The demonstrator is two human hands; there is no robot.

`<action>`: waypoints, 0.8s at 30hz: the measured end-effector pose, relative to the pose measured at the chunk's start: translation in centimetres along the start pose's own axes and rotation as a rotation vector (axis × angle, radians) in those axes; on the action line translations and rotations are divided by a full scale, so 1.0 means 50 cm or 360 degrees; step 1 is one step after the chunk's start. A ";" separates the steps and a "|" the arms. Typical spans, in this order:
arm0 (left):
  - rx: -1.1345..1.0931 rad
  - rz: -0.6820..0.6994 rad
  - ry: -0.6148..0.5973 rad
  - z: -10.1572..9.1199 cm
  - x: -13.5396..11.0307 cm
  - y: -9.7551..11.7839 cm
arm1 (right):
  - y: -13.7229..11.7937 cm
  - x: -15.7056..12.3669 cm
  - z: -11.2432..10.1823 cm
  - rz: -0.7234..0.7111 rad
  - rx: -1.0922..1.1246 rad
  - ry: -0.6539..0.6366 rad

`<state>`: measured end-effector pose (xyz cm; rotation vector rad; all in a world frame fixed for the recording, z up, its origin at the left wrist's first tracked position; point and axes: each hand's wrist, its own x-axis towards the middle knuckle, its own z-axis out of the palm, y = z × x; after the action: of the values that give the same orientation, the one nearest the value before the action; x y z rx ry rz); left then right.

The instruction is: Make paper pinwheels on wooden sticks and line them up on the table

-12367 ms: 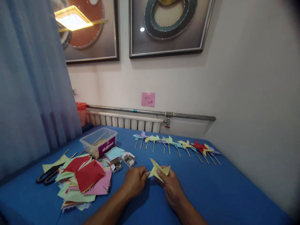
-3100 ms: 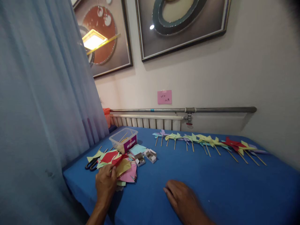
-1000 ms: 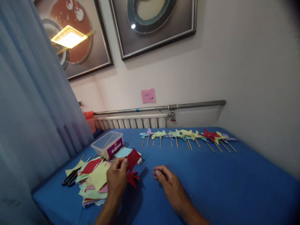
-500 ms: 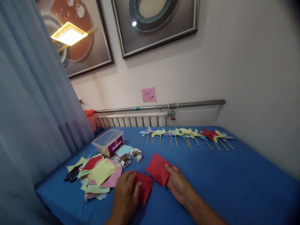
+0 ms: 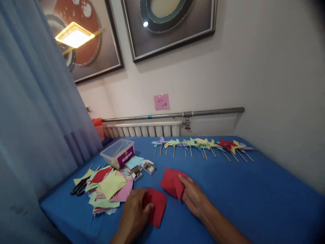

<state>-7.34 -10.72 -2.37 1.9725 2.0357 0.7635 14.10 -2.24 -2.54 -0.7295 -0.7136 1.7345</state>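
Observation:
Two red paper squares lie on the blue table. My left hand [image 5: 134,213] rests on the nearer red square [image 5: 157,206], its fingers curled over the sheet's left edge. My right hand [image 5: 194,196] lies flat with its fingers stretched out onto the farther red square [image 5: 170,180], one corner of which is lifted. A heap of cut coloured paper squares [image 5: 108,189] sits just left of my left hand.
Black scissors [image 5: 79,187] lie left of the heap. A clear plastic box [image 5: 117,156] with wooden sticks and two small open boxes of pins [image 5: 142,169] stand behind it. Several finished paper pinwheels [image 5: 203,145] line the far edge by the radiator. A curtain hangs at left.
My left hand carried red paper from the heap to the table in front of me. Two red squares now lie apart, one under each hand; since half a second ago little has moved.

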 end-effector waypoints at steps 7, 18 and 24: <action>0.0025 0.0293 -0.0047 0.030 -0.018 0.022 | -0.007 0.001 -0.001 -0.0098 0.0110 0.0038; 0.0172 0.0183 0.0709 -0.118 0.032 -0.095 | -0.010 0.003 -0.010 -0.0022 0.0128 0.0105; 0.0558 -0.0088 0.0749 -0.208 0.086 -0.143 | -0.011 -0.001 -0.004 -0.0056 0.0081 0.0011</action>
<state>-19.00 -8.64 3.77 2.0450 2.6399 0.9911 14.57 -2.13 -2.24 -0.6839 -0.6716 1.7112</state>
